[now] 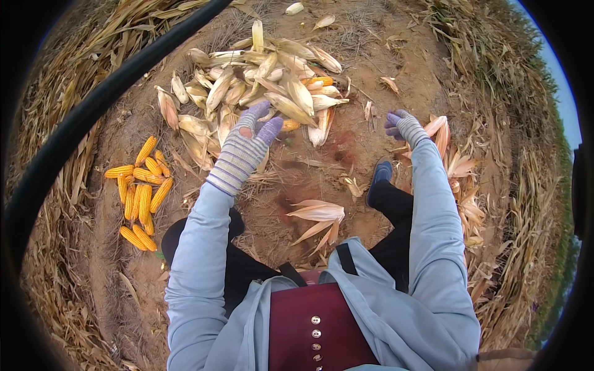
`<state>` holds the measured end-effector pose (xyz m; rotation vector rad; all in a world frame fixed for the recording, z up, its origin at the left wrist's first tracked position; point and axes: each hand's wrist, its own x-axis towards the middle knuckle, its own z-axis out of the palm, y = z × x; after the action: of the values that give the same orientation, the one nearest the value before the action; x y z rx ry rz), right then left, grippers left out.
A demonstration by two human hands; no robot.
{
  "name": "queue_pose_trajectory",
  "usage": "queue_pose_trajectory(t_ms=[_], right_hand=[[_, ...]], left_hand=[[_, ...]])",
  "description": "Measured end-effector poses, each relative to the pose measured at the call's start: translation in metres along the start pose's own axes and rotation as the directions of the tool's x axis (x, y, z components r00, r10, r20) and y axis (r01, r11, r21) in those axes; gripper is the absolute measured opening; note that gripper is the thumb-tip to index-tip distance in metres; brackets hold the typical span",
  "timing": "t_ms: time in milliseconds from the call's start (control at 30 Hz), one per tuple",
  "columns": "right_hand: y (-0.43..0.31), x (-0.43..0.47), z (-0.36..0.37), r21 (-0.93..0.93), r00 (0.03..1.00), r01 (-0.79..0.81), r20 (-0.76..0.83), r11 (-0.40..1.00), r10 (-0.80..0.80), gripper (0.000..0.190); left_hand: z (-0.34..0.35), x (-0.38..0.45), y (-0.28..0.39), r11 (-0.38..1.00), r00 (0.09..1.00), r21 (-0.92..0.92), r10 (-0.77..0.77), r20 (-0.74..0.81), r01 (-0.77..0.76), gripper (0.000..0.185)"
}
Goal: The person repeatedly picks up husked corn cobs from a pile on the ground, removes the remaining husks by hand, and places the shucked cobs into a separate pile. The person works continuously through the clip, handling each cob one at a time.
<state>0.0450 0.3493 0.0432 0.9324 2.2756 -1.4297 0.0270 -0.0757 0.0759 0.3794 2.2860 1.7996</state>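
Note:
My left hand (250, 134), in a striped knit glove with purple fingertips, reaches over the near edge of a heap of unshelled corn ears in dry husks (222, 90). Its thumb and fingers are apart, with nothing seen between them; whether the fingertips touch a husk I cannot tell. A partly bared yellow ear (291, 124) lies just beyond the thumb. My right hand (403, 125), gloved alike, hangs over bare soil at the right, fingers loosely bent and holding nothing. Close beside it lie stripped husks (441, 132).
Several husked yellow corn cobs (145, 201) are piled at the left. A loose husk (320, 213) lies between my legs, near my blue shoe (381, 174). More husks (471, 211) trail down the right side. Dry cornstalks (69, 106) line both sides. A dark strap or cable (111, 83) crosses the upper left.

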Motion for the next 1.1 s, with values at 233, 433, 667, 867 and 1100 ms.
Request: queue_pose_trajectory(t_ms=[233, 433, 667, 867, 1100], right_hand=[[0.053, 0.049, 0.009, -0.765, 0.974, 0.12, -0.034, 0.633, -0.225, 0.045], [0.02, 0.061, 0.096, -0.706, 0.978, 0.208, 0.125, 0.677, -0.169, 0.036], [0.048, 0.149, 0.184, -0.47, 0.954, 0.298, 0.119, 0.831, -0.275, 0.04], [0.001, 0.189, 0.242, -0.4, 0.996, 0.086, 0.007, 0.912, -0.091, 0.076], [-0.039, 0.207, 0.27, -0.556, 0.985, 0.047, -0.111, 0.83, -0.13, 0.088]], left_hand=[[-0.011, -0.009, 0.015, 0.916, 0.993, 0.393, -0.108, 0.053, 0.078, 0.051], [0.008, -0.031, 0.013, 0.734, 0.94, 0.617, 0.089, 0.328, -0.284, 0.047], [0.021, -0.031, 0.018, 0.673, 0.88, 0.688, -0.115, 0.46, -0.272, 0.051], [0.019, -0.029, 0.037, 0.725, 0.85, 0.657, -0.2, 0.487, -0.207, 0.049], [0.025, -0.021, 0.037, 0.736, 0.832, 0.646, -0.22, 0.509, -0.201, 0.049]])
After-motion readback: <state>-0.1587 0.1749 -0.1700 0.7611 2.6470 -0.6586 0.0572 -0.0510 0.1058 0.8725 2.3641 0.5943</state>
